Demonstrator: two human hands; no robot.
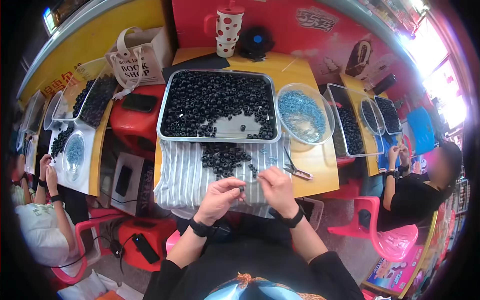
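Over the near edge of a striped cloth point(180, 175), my left hand point(220, 197) pinches a small black bead point(242, 189) between thumb and fingertips. Close on its right, my right hand point(277, 189) is closed in a pinch; what its fingers hold is too small to make out. Loose black beads point(222, 159) lie in a pile on the cloth just beyond my hands. Behind them stands a clear tray point(220, 140) holding many black beads. A round plastic bowl point(330, 117) of small pale-blue pieces sits to its right. Scissors point(300, 174) with pink handles rest right of my right hand.
At the table's back stand a spotted tumbler point(229, 32) and a small black fan point(256, 42). A canvas bag point(137, 60) and a phone point(139, 103) are on the left. Other people work at side tables: one person point(45, 230) left, another point(417, 185) right.
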